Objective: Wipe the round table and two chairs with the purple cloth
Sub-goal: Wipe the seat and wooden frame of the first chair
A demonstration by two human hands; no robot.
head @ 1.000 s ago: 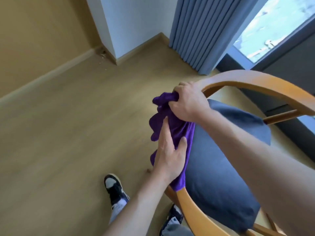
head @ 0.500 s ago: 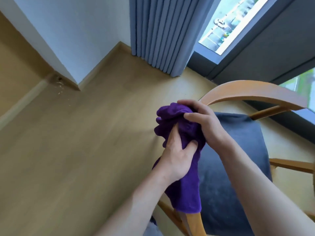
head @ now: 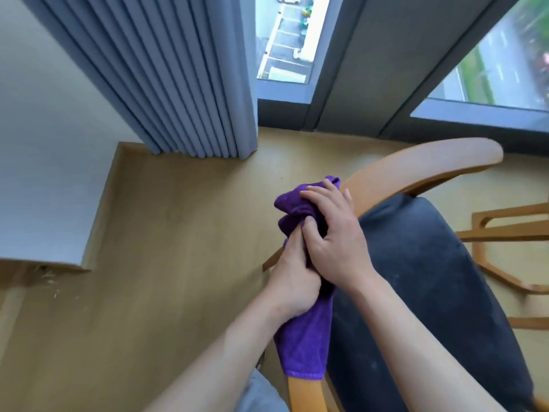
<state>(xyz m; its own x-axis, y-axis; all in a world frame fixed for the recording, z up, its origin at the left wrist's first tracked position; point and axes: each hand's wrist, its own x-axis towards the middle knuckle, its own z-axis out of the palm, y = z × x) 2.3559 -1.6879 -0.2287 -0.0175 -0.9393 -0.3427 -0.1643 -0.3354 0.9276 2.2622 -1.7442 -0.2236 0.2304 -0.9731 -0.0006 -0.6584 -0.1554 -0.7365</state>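
- Since half a second ago, both hands are sitting closer together on the purple cloth, and the view is tilting up so that more window and curtain are showing.
- Left hand is gripping the cloth around its middle, with the fingers curling round the bunched fabric and the thumb side pointing up toward the other hand.
- Right hand is lying over the upper bunch of the cloth, with its fingers bending over the top and its thumb pressing in beside the left hand; the two hands are touching.
- Cloth is draping along the curved wooden armrest of the chair; its lower end is hanging down and covering the near part of the wooden frame.
- Dark blue seat cushion is lying just to the right of the hands, showing pale dusty smears.
- A second wooden frame is standing beyond the cushion at the right edge.
- Grey-blue curtain is hanging to the floor beside the window.
- No readable writing or brand is showing anywhere.
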